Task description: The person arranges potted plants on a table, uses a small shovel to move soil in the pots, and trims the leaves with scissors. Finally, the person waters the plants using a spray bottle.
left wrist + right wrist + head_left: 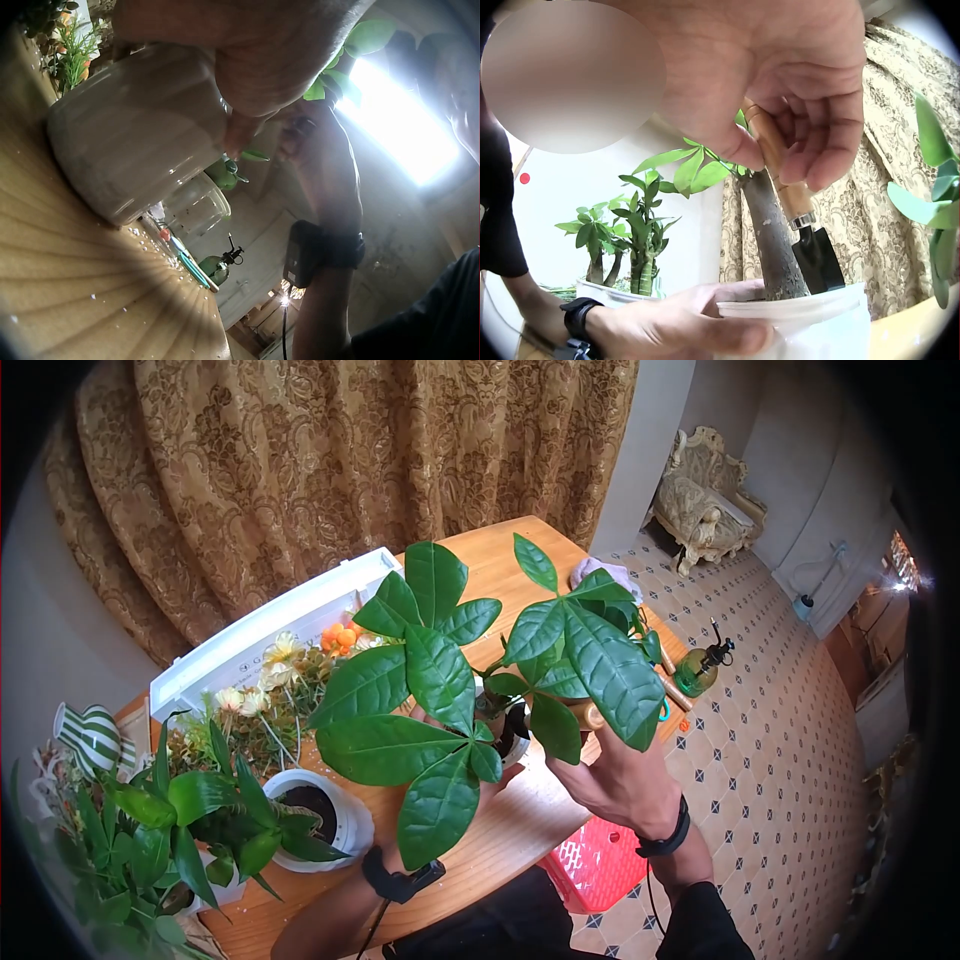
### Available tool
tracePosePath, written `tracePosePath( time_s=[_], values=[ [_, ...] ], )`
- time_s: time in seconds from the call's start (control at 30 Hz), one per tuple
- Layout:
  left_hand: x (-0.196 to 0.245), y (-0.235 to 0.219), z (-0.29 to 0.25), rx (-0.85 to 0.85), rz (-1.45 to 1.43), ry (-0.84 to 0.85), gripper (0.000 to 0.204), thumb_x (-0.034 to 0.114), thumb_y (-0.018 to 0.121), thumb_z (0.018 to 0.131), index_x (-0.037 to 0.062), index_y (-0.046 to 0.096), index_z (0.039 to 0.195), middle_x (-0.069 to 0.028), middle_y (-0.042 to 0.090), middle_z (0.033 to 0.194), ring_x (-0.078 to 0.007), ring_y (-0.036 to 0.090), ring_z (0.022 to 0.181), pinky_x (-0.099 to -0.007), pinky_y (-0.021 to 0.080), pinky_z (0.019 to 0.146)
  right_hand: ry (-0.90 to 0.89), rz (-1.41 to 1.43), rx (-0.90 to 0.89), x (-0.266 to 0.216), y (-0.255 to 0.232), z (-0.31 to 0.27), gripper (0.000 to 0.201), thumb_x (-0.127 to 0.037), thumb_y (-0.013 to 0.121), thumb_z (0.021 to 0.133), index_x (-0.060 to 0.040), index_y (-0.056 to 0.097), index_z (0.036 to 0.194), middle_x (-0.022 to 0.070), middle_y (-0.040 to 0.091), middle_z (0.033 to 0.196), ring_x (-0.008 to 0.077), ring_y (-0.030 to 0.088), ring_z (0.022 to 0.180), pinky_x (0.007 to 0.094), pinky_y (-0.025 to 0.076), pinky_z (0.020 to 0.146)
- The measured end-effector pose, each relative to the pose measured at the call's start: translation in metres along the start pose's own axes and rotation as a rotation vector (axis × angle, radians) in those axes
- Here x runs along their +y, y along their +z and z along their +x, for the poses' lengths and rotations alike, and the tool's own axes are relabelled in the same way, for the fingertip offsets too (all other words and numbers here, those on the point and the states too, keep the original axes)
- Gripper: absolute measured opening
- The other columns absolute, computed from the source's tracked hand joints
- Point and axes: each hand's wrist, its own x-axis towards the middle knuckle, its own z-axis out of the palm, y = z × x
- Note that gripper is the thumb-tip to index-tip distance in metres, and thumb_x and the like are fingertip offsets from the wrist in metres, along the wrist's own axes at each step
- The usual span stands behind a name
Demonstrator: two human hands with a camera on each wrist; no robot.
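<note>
My right hand (787, 67) grips the wooden handle of a small garden trowel (819, 259). Its black blade points down inside a white pot (810, 319), right beside the thick trunk (769, 232) of a potted plant. Fingers of my left hand (679, 319) hold the pot at its side near the rim. In the left wrist view the pot (135, 127) stands tilted over the wooden table, with that hand along its upper part. Broad green leaves (440, 670) hide much of the pot and both hands in the head view.
A white pot with dark soil (350, 825) stands left, beside leafy plants (180, 815) and a striped vase (92, 735). Behind is a white trough (280, 630) with flowers. A green spray bottle (697, 672) is at right, a red stool (600, 865) below the table edge.
</note>
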Motion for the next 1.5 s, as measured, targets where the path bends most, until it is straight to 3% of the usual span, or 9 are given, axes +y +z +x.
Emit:
tracePosePath(
  time_s=[0.07,0.13,0.23,0.33,0.53,0.73,0.83,1.33,1.5],
  values=[
    [0.000,0.003,-0.002,-0.001,0.032,0.000,0.088,0.020,0.092,0.067,0.0017,0.043,0.138,-0.0180,0.041,0.138,-0.0322,0.041,0.134,-0.0455,0.033,0.114,0.016,-0.033,-0.035,-0.001,0.001,0.000,0.048,-0.006,0.075,0.077,-0.0017,0.062,0.123,0.0153,0.064,0.116,0.0338,0.063,0.101,0.0432,0.050,0.087],
    [-0.005,0.006,-0.005,-0.007,0.063,0.007,0.085,0.020,0.091,0.068,0.0022,0.045,0.136,-0.0173,0.042,0.137,-0.0317,0.041,0.133,-0.0454,0.034,0.113,-0.014,0.025,0.043,-0.003,0.002,0.005,0.032,-0.006,0.072,0.079,0.0003,0.067,0.110,0.0205,0.066,0.104,0.0384,0.064,0.080,0.0450,0.053,0.071],
    [-0.007,0.006,-0.003,0.071,0.295,0.298,0.080,0.020,0.090,0.068,0.0026,0.048,0.134,-0.0168,0.043,0.135,-0.0313,0.041,0.132,-0.0455,0.034,0.112,-0.035,0.039,0.089,-0.002,0.002,0.008,0.032,-0.005,0.071,0.079,0.0009,0.066,0.110,0.0210,0.066,0.104,0.0387,0.064,0.080,0.0453,0.053,0.071],
    [0.002,-0.001,0.002,-0.034,0.020,0.074,0.080,0.021,0.091,0.068,0.0022,0.048,0.134,-0.0176,0.043,0.136,-0.0323,0.039,0.134,-0.0455,0.033,0.114,-0.026,0.055,0.068,0.002,0.001,0.008,0.034,-0.006,0.071,0.079,0.0014,0.066,0.111,0.0215,0.066,0.104,0.0388,0.064,0.080,0.0454,0.053,0.071],
    [-0.002,0.002,-0.003,0.007,0.048,-0.045,0.090,0.020,0.092,0.067,0.0010,0.043,0.140,-0.0180,0.040,0.141,-0.0322,0.040,0.135,-0.0445,0.033,0.114,-0.036,0.054,0.068,0.003,0.003,0.007,0.036,-0.008,0.072,0.079,0.0008,0.066,0.113,0.0224,0.065,0.107,0.0395,0.063,0.082,0.0457,0.052,0.072],
    [0.002,-0.001,0.000,-0.024,0.201,0.090,0.100,0.020,0.093,0.067,0.0004,0.035,0.146,-0.0182,0.038,0.144,-0.0312,0.041,0.136,-0.0443,0.034,0.114,-0.028,0.054,0.046,0.005,0.003,0.005,0.033,-0.008,0.072,0.079,0.0003,0.067,0.110,0.0222,0.066,0.107,0.0397,0.064,0.084,0.0459,0.053,0.074],
    [-0.001,0.002,-0.001,0.088,-0.045,-0.046,0.082,0.050,0.081,0.080,0.0046,0.047,0.139,-0.0149,0.051,0.132,-0.0331,0.047,0.122,-0.0502,0.039,0.107,-0.026,0.088,0.054,0.006,0.003,0.006,0.031,-0.008,0.073,0.079,0.0003,0.067,0.108,0.0215,0.066,0.106,0.0392,0.064,0.082,0.0458,0.053,0.073],
    [-0.002,-0.001,-0.001,0.025,0.056,-0.027,0.076,0.051,0.080,0.082,0.0051,0.052,0.135,-0.0134,0.055,0.127,-0.0328,0.049,0.119,-0.0523,0.037,0.108,-0.036,0.096,0.086,0.006,0.004,0.008,0.032,-0.008,0.073,0.078,0.0005,0.067,0.108,0.0209,0.066,0.102,0.0385,0.063,0.078,0.0451,0.052,0.069],
    [-0.002,-0.005,0.001,-0.113,0.131,-0.020,0.085,0.053,0.080,0.081,0.0011,0.046,0.139,-0.0173,0.052,0.129,-0.0352,0.048,0.121,-0.0532,0.037,0.109,0.011,0.102,0.070,0.003,0.002,0.007,0.032,-0.008,0.072,0.078,0.0002,0.067,0.108,0.0204,0.065,0.101,0.0387,0.063,0.079,0.0450,0.052,0.069]
  ],
)
